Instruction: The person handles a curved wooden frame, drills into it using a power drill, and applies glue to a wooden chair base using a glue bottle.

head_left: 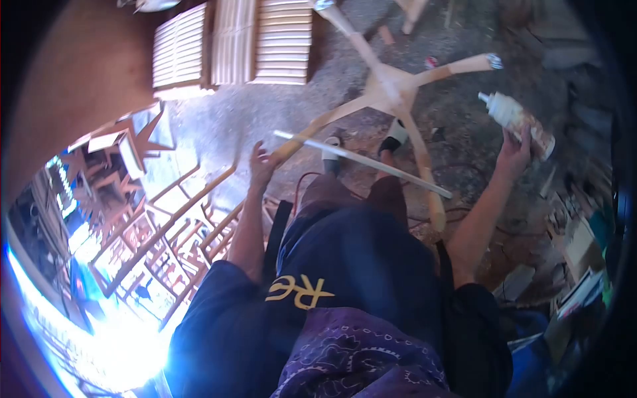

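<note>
My right hand [515,151] is closed around a squeeze bottle [514,116] with a white nozzle, a pale body and brown stains, tilted with its nozzle toward the upper left. In front of me is a four-armed wooden frame [388,89] with a broad centre. Two of its arms reach away from me and have whitish, shiny ends; the other two come toward me. My left hand [262,167] is beside the end of the left near arm, fingers partly spread; whether it touches the wood is unclear. A thin pale strip [361,157] crosses the two near arms.
Slatted wooden panels [282,40] stand at the upper left. Stacked wooden chair frames [172,232] fill the left side, beside strong glare. Boxes and papers [580,265] lie at the right. A red cord [298,182] and scraps are on the rough floor [265,99].
</note>
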The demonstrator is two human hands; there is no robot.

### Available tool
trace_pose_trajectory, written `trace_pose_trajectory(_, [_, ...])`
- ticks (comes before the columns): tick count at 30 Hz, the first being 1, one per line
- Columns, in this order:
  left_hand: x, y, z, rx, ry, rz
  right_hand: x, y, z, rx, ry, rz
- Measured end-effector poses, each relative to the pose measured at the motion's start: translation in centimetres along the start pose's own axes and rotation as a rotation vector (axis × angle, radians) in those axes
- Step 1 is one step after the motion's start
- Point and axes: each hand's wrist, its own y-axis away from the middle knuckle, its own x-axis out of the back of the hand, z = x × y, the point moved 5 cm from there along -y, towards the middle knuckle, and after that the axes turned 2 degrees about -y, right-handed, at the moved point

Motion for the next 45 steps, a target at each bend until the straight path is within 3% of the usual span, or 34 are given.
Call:
trace_pose_trajectory(3, [0.8, 1.2, -0.6, -0.062, 0.025, -0.156, -0.8, 6.5, 4.9, -0.115, 0.144, -0.030])
trace_pose_trajectory(6, [0.9, 2.0, -4.5, 0.057, 0.222, -0.323, -4.8, 15.2, 10.4, -0.215, 0.225, -0.201])
trace_pose_trajectory(8, [1.2, 2.5, -7.2, 0.085, 0.259, -0.381, -8.6, 21.8, 13.5, -0.338, 0.214, -0.190])
trace_pose_trajectory(10, [1.9, 3.0, -10.0, 0.093, 0.240, -0.426, -12.3, 27.5, 15.7, -0.411, 0.209, -0.432])
trace_pose_trajectory(16, [6.8, 3.0, -17.5, 0.088, 0.236, -0.420, -21.2, 38.0, 21.3, -0.316, 0.386, -0.706])
trace_pose_trajectory(20, [9.0, 3.5, -23.9, 0.223, 0.384, -0.412, -24.2, 40.3, 23.7, -0.284, 0.471, -0.806])
trace_pose_trajectory(29, [8.6, 6.8, -30.1, 0.468, 0.424, -0.416, -24.4, 41.2, 24.4, -0.299, 0.517, -0.846])
trace_pose_trajectory(34, [8.1, 5.8, -30.0, 0.376, 0.405, -0.433, -24.4, 41.2, 24.6, -0.291, 0.517, -0.820])
trace_pose_trajectory(40, [8.7, 4.9, -28.2, 0.352, 0.387, -0.436, -23.9, 38.7, 26.1, -0.120, 0.592, -0.783])
trace_pose_trajectory(45, [8.2, 4.7, -28.4, 0.329, 0.349, -0.453, -22.9, 39.9, 24.2, -0.191, 0.527, -0.804])
